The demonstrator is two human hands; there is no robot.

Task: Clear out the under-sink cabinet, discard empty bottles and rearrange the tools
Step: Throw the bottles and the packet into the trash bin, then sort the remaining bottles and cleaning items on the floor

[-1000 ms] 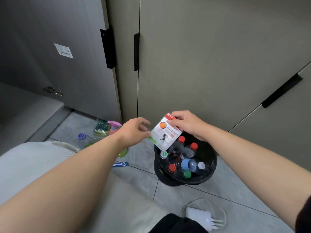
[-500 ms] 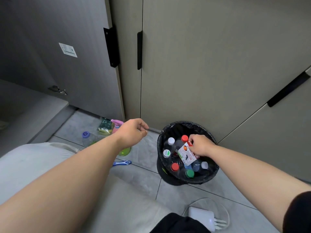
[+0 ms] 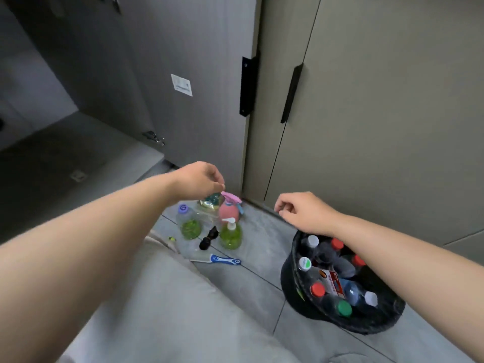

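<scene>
Grey tiled floor (image 3: 256,292), pink spray bottle (image 3: 228,210), green pump bottle (image 3: 230,236), purple-capped bottle (image 3: 186,223), blue-handled tool (image 3: 224,259), black bin (image 3: 288,281)

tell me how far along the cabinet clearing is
Done: bin full of bottles, packet on top. In hand: nothing; left hand hovers above the pink spray bottle, right hand empty. Left: green bottles and blue tool on the floor.

Pink spray bottle (image 3: 228,210); green soap bottle (image 3: 230,235); black bin (image 3: 290,277).
</scene>
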